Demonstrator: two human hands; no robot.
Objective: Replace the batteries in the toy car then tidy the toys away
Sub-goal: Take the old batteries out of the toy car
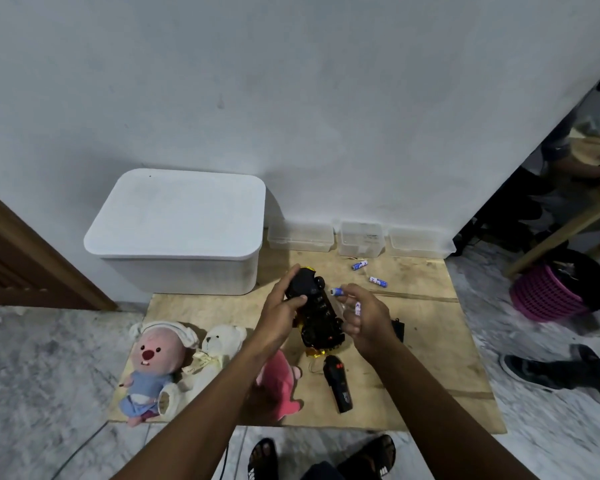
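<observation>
Left arm: bare, reached forward from the lower left, wrist nearly straight.
Left hand [282, 303]: curled round the far end of the toy car [321, 317], thumb laid across its upper face.
Right arm: bare, reached forward from the lower right.
Right hand [366, 318]: palm turned towards the left hand; a battery [336, 291] is pinched between thumb and fingers [347, 289]; a second battery [357, 309] is held against the palm.
</observation>
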